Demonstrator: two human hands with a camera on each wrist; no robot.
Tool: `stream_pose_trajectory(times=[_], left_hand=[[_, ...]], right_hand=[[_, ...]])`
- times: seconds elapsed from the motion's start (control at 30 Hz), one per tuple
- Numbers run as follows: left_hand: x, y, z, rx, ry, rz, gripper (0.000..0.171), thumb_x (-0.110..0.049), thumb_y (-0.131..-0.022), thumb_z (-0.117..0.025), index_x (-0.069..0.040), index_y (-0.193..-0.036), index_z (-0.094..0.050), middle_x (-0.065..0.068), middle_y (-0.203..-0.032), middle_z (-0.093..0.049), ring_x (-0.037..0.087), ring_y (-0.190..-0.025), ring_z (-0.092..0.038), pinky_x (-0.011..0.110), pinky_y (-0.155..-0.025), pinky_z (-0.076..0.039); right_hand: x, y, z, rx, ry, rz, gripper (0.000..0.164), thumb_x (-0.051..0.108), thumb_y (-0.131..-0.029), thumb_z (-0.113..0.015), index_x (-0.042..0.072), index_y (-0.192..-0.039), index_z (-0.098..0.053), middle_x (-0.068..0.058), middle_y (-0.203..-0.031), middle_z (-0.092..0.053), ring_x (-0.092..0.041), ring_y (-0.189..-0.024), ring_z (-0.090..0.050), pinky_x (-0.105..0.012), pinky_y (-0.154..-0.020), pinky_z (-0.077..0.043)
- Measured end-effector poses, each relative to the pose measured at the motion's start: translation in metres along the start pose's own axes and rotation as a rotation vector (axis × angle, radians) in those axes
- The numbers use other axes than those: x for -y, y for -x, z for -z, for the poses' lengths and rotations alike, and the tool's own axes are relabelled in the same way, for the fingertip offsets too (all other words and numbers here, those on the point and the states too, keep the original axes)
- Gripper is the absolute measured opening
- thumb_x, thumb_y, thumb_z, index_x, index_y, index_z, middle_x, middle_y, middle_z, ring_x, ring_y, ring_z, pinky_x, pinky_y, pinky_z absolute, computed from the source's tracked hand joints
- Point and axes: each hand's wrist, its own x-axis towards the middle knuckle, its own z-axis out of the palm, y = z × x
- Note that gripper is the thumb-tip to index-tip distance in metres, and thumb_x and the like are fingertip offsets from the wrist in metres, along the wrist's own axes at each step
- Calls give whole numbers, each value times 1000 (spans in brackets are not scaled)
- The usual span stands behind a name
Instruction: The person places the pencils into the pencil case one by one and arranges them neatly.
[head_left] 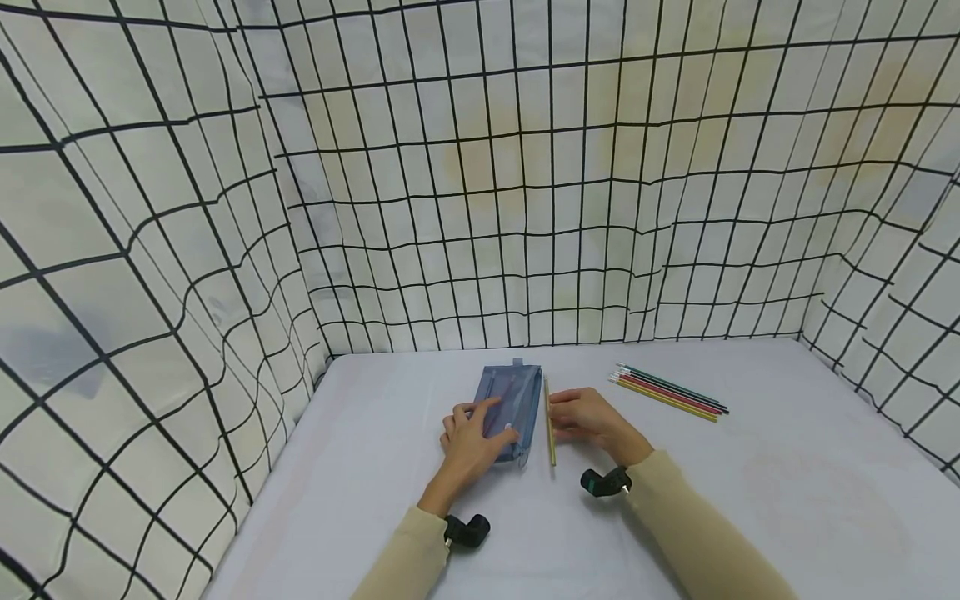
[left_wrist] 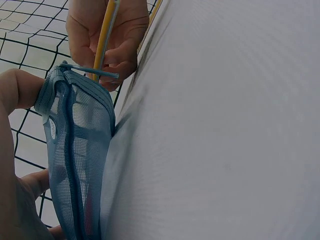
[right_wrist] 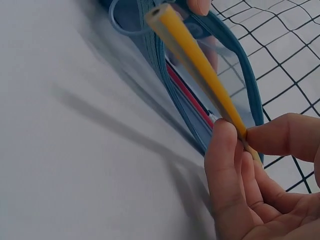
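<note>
A blue see-through mesh pencil case with a zip lies on the white table. My left hand holds it from the left, with thumb and fingers spread along its upper side. In the right wrist view the zip opening gapes, and a red pencil shows inside. Just right of the case, my right hand pinches a yellow pencil between thumb and fingertips. This pencil runs alongside the opening, its flat unsharpened end pointing toward me. In the left wrist view it overlaps the case's near end.
Several pencils, dark green, red and yellow, lie in a slanted bundle to the right on the white table. Black netting over pale sheeting stands behind and on both sides. A small black camera is strapped to each wrist.
</note>
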Motion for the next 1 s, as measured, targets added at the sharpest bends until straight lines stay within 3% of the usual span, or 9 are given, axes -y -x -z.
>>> stream_pose_trajectory(times=[0.43, 1.0], left_hand=[[0, 1, 0, 0, -17, 3, 71, -48, -84, -72, -27, -148, -52, 21, -147, -36, 38, -125, -31, 61, -103, -25], [-1, 1, 0, 6, -27, 12, 74, -52, -83, -71, -27, -150, -51, 21, -149, -34, 38, -125, -30, 60, -103, -25]], right_hand=[[10, -10, -20, -6, -57, -5, 39, 2, -95, -64, -8, -132, -61, -17, -119, -69, -16, -90, -66, -28, -74, -56], [15, -25, -36, -66, -100, -59, 39, 2, -95, -66, -5, -132, -59, -15, -113, -68, -19, -90, -67, -30, -76, -60]])
